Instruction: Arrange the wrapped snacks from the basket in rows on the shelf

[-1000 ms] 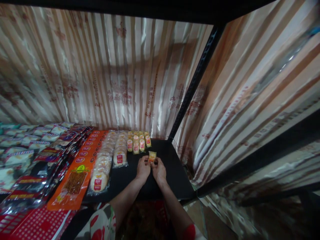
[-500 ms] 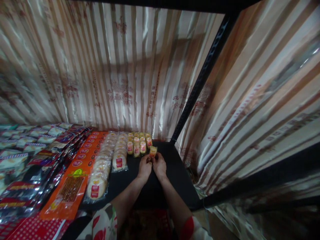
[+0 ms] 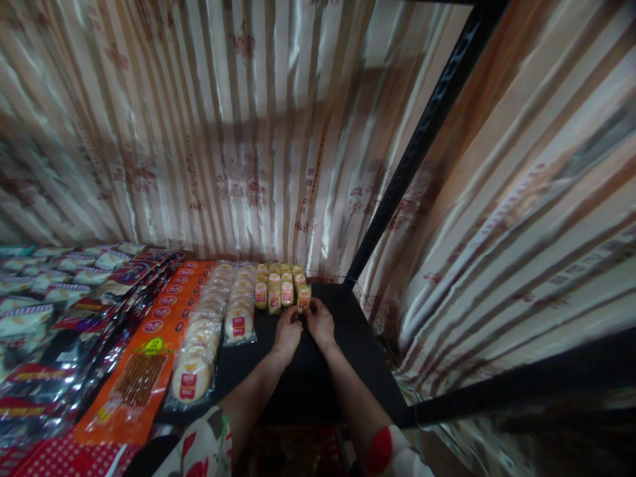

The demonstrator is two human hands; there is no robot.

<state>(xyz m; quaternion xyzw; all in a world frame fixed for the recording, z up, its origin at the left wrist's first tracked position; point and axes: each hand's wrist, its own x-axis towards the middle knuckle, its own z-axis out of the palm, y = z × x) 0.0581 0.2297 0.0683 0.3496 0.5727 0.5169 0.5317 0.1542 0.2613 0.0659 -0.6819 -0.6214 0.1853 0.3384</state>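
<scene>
A small yellow snack packet [image 3: 303,295] with a red and white label stands upright at the front right end of several like packets [image 3: 273,295]. My left hand [image 3: 287,333] has its fingers curled together at the packet's lower left. From the right side, my right hand [image 3: 320,324] pinches the same packet with thumb and fingers. The packet's lower edge is partly hidden by my fingertips. Just left of these packets lies a row of round, pale cakes in clear wrappers [image 3: 239,318], overlapping one another.
Another row of clear-wrapped cakes [image 3: 191,377], orange stick-snack packs [image 3: 142,374] and dark shiny packs [image 3: 69,351] fill the left. The black shelf [image 3: 348,344] has an upright black post [image 3: 392,192] at its back right corner. Pleated patterned sheeting [image 3: 238,132] hangs behind.
My hands have brought the yellow packet down and slightly back, from tilted in front of the group to upright at its right end. The camera view has shifted a little.
</scene>
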